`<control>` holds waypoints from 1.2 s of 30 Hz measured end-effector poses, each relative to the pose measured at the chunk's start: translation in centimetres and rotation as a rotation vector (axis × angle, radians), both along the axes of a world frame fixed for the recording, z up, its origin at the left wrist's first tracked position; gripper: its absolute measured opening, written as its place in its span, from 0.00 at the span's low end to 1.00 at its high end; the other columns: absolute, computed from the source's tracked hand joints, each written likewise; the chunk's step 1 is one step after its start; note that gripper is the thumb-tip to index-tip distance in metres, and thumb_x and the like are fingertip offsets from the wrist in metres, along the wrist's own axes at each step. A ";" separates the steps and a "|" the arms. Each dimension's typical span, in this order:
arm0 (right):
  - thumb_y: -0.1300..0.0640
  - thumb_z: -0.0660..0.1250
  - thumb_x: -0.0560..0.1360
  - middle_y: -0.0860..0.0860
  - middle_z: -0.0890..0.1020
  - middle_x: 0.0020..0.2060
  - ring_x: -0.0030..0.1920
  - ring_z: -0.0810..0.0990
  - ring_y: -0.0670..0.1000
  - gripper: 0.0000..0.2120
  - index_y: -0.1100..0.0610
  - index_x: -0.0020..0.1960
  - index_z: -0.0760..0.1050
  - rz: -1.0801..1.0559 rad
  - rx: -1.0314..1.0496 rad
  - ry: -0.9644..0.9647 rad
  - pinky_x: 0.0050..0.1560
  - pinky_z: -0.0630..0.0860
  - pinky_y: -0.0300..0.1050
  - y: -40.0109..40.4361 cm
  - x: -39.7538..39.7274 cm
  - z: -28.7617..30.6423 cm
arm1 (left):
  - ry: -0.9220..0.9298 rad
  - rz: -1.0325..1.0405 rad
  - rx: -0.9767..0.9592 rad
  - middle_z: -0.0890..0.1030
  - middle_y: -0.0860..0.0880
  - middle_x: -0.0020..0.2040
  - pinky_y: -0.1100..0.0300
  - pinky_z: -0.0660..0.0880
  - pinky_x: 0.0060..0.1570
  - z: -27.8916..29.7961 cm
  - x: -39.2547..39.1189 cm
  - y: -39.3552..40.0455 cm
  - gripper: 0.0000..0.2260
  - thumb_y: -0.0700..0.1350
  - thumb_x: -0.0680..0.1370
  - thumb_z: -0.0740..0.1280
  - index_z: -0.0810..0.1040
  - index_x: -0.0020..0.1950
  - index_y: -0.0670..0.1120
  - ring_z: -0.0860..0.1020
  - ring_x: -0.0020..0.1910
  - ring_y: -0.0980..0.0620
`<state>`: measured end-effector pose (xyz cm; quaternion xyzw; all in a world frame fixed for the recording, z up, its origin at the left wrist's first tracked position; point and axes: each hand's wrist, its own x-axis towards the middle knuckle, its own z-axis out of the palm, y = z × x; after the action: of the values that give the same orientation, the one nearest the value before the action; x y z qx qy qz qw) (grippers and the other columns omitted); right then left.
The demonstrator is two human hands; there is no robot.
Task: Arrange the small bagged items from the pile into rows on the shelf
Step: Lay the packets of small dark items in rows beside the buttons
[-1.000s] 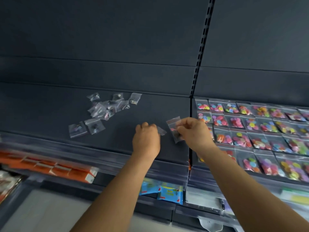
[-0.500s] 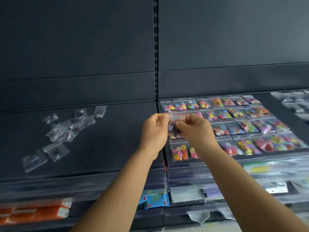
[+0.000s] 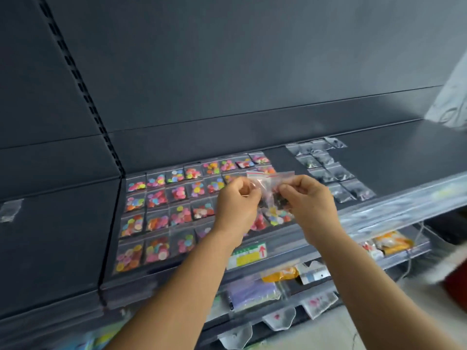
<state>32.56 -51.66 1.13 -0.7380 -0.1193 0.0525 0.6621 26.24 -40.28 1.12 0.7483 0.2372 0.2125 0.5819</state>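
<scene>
Both hands are raised over the middle of the dark shelf (image 3: 394, 157), pinching small clear bags (image 3: 271, 186) between them. The left hand (image 3: 237, 205) has its grip closed on the left edge of the bags, fingers curled in toward the palm; the right hand (image 3: 309, 200) has its grip closed on the right edge, thumb and forefinger pressed together. The bags have red-lined zip tops and something dark inside — how many bags are held cannot be told through the blur.

Under and to the left of the hands, rows of bags filled with bright coloured discs (image 3: 161, 213) lie flat on the shelf, edge to edge, running from the far panel to the near lip. To the right, well apart from these, a smaller block of clear bags with dark contents (image 3: 328, 173) lies in two columns. Far left, on the neighbouring shelf section, a single clear bag (image 3: 10, 210) lies alone.

Below the near edge, a yellow and green price label (image 3: 249, 255) with a red arrow sits in the rail, and orange packets (image 3: 390, 242) show on the lower shelf to the right.
</scene>
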 end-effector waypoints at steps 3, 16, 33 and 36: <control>0.64 0.65 0.74 0.47 0.82 0.27 0.29 0.79 0.45 0.08 0.56 0.37 0.76 -0.018 0.095 0.084 0.30 0.76 0.37 -4.3 2.9 0.0 | -0.008 -0.030 -0.107 0.83 0.45 0.42 0.52 0.78 0.41 0.2 3.1 -4.0 0.06 0.37 0.76 0.64 0.79 0.44 0.46 0.80 0.41 0.47; 0.63 0.66 0.73 0.50 0.81 0.29 0.32 0.78 0.51 0.06 0.56 0.38 0.77 -0.130 0.098 0.143 0.35 0.78 0.47 -11.5 13.6 -0.3 | 0.024 -0.181 -0.101 0.81 0.52 0.35 0.59 0.76 0.40 0.0 15.0 -10.6 0.05 0.41 0.75 0.68 0.79 0.40 0.49 0.76 0.33 0.55; 0.59 0.64 0.73 0.44 0.77 0.21 0.23 0.70 0.42 0.09 0.56 0.35 0.77 -0.206 -0.215 0.048 0.25 0.68 0.35 -13.7 29.3 -1.7 | 0.119 -0.082 0.107 0.83 0.50 0.39 0.50 0.80 0.46 -2.4 30.2 -11.0 0.08 0.39 0.74 0.67 0.75 0.38 0.51 0.81 0.40 0.49; 0.57 0.64 0.73 0.43 0.75 0.20 0.20 0.68 0.41 0.09 0.56 0.35 0.77 -0.146 -0.331 0.034 0.20 0.65 0.33 -14.2 32.6 -2.6 | 0.178 -0.019 0.167 0.83 0.51 0.41 0.53 0.79 0.45 -2.9 32.2 -11.8 0.05 0.41 0.75 0.66 0.76 0.41 0.51 0.81 0.42 0.49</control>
<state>65.16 -65.87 -1.44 -0.8426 -0.0440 0.0354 0.5356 58.48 -52.06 -1.76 0.8124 0.2624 0.1585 0.4960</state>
